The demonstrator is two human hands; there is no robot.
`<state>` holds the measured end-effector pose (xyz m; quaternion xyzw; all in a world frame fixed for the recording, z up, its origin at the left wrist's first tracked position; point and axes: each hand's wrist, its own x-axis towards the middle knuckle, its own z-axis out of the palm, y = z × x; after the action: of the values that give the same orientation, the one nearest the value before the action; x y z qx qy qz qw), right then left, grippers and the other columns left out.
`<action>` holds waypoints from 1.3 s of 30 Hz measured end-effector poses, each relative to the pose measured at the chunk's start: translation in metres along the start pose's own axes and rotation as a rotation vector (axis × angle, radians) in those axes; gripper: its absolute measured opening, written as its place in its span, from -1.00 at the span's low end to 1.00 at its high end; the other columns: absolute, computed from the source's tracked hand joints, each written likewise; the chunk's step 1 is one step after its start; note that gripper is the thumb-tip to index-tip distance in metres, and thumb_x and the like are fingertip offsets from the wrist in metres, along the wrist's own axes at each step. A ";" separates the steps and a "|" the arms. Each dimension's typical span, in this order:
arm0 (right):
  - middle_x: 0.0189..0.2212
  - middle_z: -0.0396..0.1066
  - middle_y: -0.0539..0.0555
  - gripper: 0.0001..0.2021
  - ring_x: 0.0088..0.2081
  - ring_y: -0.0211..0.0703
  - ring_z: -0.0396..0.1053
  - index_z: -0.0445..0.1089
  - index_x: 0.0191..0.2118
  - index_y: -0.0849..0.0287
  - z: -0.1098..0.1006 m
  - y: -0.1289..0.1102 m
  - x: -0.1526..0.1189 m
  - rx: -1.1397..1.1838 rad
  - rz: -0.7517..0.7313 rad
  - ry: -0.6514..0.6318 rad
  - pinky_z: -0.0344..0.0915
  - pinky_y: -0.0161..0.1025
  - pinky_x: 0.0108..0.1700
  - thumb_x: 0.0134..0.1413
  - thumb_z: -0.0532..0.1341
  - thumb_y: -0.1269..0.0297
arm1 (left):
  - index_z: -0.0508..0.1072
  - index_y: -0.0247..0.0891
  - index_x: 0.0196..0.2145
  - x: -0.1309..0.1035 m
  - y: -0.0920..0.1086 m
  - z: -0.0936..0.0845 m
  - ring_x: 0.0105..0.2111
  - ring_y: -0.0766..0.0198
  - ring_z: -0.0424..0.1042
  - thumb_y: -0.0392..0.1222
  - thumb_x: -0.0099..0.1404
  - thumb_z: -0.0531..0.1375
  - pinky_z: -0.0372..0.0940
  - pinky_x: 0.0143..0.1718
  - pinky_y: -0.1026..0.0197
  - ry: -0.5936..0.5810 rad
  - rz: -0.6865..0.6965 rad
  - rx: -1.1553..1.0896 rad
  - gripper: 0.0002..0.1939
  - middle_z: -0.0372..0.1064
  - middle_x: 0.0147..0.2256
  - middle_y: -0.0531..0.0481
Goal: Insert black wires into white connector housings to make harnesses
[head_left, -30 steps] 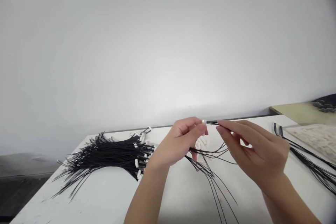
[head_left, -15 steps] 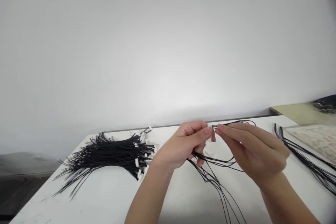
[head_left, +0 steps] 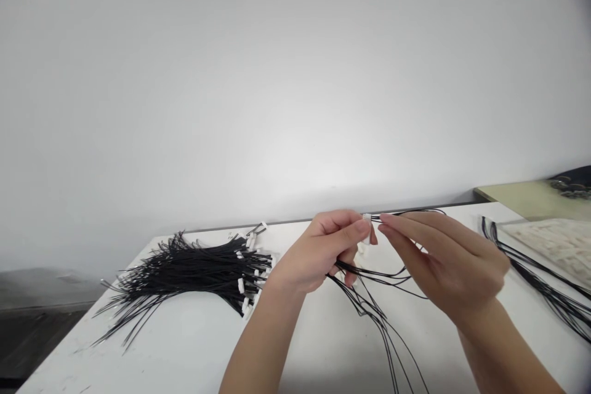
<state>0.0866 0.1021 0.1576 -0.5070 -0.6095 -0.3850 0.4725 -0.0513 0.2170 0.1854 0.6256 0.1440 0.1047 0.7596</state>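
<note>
Between thumb and fingers, my left hand [head_left: 330,246] pinches a small white connector housing [head_left: 367,220]. Several loose black wires [head_left: 369,305] pass through its lower fingers and trail down toward the table's front. My right hand [head_left: 450,258], just to the right, has thumb and forefinger closed on thin black wires [head_left: 376,218] whose ends meet the housing's right side. How deep those ends sit inside cannot be made out. The rest of the held wires loop behind my right hand.
On the white table [head_left: 184,345], a thick bundle of black wires [head_left: 198,268] with white connectors lies at left. More black wires [head_left: 540,274] lie at right, beside a tray of white pieces [head_left: 554,243]. A wall [head_left: 295,86] rises behind.
The white housing shows more clearly above my left fingertips. Both hands have shifted very slightly up and left, and less bare wire shows between fingertips and housing.
</note>
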 end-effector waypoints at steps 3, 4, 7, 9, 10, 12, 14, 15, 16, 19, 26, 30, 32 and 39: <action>-0.26 0.46 0.09 -0.52 -0.25 -0.08 0.42 0.40 -0.02 0.06 -0.020 -0.009 0.003 -0.125 0.057 0.034 0.39 -0.10 -0.23 -0.09 0.35 0.57 | 0.39 -0.22 -0.45 0.000 0.001 0.000 -0.70 0.49 -0.12 0.07 0.27 0.18 0.15 -0.72 0.41 0.053 0.040 -0.049 -0.68 -0.15 -0.69 0.21; -0.25 0.45 0.11 -0.56 -0.21 -0.04 0.40 0.41 -0.05 0.07 -0.027 -0.013 0.004 -0.148 0.071 0.026 0.37 -0.07 -0.19 -0.08 0.36 0.55 | 0.39 -0.22 -0.45 0.000 0.002 -0.001 -0.70 0.48 -0.13 0.07 0.27 0.18 0.14 -0.73 0.42 0.076 0.058 -0.077 -0.69 -0.16 -0.69 0.22; -0.34 0.42 0.08 -0.82 -0.26 -0.16 0.38 0.39 -0.20 0.13 -0.041 -0.024 0.008 0.038 0.115 -0.135 0.35 -0.19 -0.26 0.06 0.25 0.49 | 0.37 -0.21 -0.44 0.000 0.003 -0.002 -0.70 0.49 -0.18 0.06 0.28 0.18 0.15 -0.73 0.43 0.142 0.119 -0.163 -0.70 -0.21 -0.69 0.23; -0.37 0.43 0.05 -0.91 -0.31 -0.22 0.37 0.37 -0.24 0.14 -0.039 -0.031 0.008 0.155 0.161 -0.330 0.33 -0.26 -0.32 0.14 0.19 0.45 | 0.36 -0.21 -0.43 0.001 0.003 -0.003 -0.71 0.51 -0.19 0.08 0.29 0.17 0.16 -0.73 0.44 0.182 0.151 -0.203 -0.69 -0.24 -0.68 0.24; -0.35 0.44 0.04 -0.92 -0.31 -0.23 0.37 0.38 -0.23 0.13 -0.035 -0.033 0.007 0.173 0.178 -0.417 0.33 -0.26 -0.32 0.17 0.18 0.42 | 0.35 -0.22 -0.42 0.001 0.003 -0.003 -0.71 0.51 -0.20 0.08 0.29 0.17 0.16 -0.72 0.45 0.206 0.163 -0.222 -0.69 -0.26 -0.67 0.24; -0.30 0.47 0.03 -0.90 -0.27 -0.20 0.37 0.40 -0.19 0.12 -0.023 -0.037 0.001 0.136 0.213 -0.503 0.32 -0.21 -0.23 0.19 0.17 0.39 | 0.35 -0.23 -0.42 0.002 0.002 -0.002 -0.70 0.52 -0.20 0.08 0.28 0.18 0.17 -0.72 0.46 0.253 0.184 -0.251 -0.69 -0.27 -0.66 0.24; -0.24 0.47 0.04 -0.89 -0.18 -0.13 0.37 0.41 -0.18 0.11 -0.011 -0.040 -0.004 0.081 0.237 -0.485 0.27 -0.12 -0.11 0.21 0.16 0.37 | 0.35 -0.23 -0.41 0.002 0.002 -0.002 -0.69 0.53 -0.20 0.07 0.26 0.20 0.17 -0.71 0.48 0.291 0.203 -0.274 -0.69 -0.27 -0.64 0.23; -0.21 0.47 0.05 -0.90 -0.14 -0.09 0.36 0.41 -0.20 0.11 -0.006 -0.042 -0.006 0.059 0.245 -0.461 0.24 -0.07 -0.06 0.21 0.16 0.38 | 0.35 -0.23 -0.40 0.002 0.002 -0.001 -0.69 0.53 -0.19 0.07 0.26 0.21 0.17 -0.71 0.49 0.306 0.209 -0.283 -0.70 -0.27 -0.64 0.23; -0.18 0.46 0.05 -0.91 -0.10 -0.07 0.34 0.41 -0.22 0.10 -0.003 -0.043 -0.008 0.046 0.250 -0.442 0.20 -0.05 -0.02 0.21 0.16 0.38 | 0.34 -0.24 -0.39 0.002 0.001 -0.001 -0.68 0.53 -0.19 0.07 0.25 0.21 0.17 -0.71 0.50 0.317 0.212 -0.289 -0.69 -0.26 -0.63 0.23; -0.12 0.42 0.04 -0.92 -0.03 -0.07 0.29 0.35 -0.29 0.12 -0.003 -0.045 -0.008 0.077 0.295 -0.471 0.14 -0.04 0.01 0.23 0.13 0.40 | 0.35 -0.24 -0.38 0.003 0.000 -0.001 -0.67 0.54 -0.17 0.08 0.25 0.21 0.21 -0.69 0.51 0.343 0.216 -0.289 -0.68 -0.25 -0.62 0.23; -0.34 0.37 -0.04 -0.86 -0.28 -0.22 0.29 0.28 -0.27 0.07 -0.018 -0.029 -0.001 0.137 0.486 -0.612 0.15 -0.16 -0.16 0.32 0.03 0.25 | 0.37 -0.23 -0.38 0.005 -0.003 -0.002 -0.68 0.54 -0.19 0.07 0.28 0.18 0.42 -0.58 0.35 0.350 0.259 -0.213 -0.70 -0.22 -0.64 0.24; -0.45 0.34 -0.06 -0.83 -0.39 -0.26 0.27 0.33 -0.32 0.06 -0.028 -0.013 0.000 0.199 0.584 -0.600 0.19 -0.23 -0.27 0.28 0.09 0.17 | 0.37 -0.22 -0.39 0.006 -0.004 -0.003 -0.67 0.53 -0.20 0.07 0.28 0.19 0.43 -0.57 0.34 0.357 0.249 -0.195 -0.71 -0.21 -0.65 0.23; -0.47 0.34 -0.04 -0.83 -0.41 -0.25 0.27 0.35 -0.31 0.07 -0.035 -0.004 -0.001 0.253 0.652 -0.571 0.20 -0.26 -0.35 0.25 0.13 0.13 | 0.37 -0.22 -0.40 0.006 -0.003 -0.006 -0.66 0.53 -0.22 0.07 0.27 0.20 0.42 -0.58 0.35 0.376 0.251 -0.185 -0.71 -0.22 -0.65 0.23; -0.70 0.05 -0.11 -0.82 -0.66 -0.32 0.11 0.36 -0.26 0.07 -0.068 0.043 -0.020 0.873 0.944 -0.519 0.04 -0.32 -0.63 0.23 0.13 0.11 | 0.35 -0.23 -0.41 0.002 0.003 -0.018 -0.70 0.54 -0.21 0.04 0.29 0.18 0.36 -0.64 0.38 0.390 0.265 -0.144 -0.72 -0.23 -0.65 0.24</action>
<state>0.1426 0.0408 0.1558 -0.5573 -0.5159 0.2760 0.5892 -0.0553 0.2353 0.1850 0.5511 0.1968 0.3324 0.7396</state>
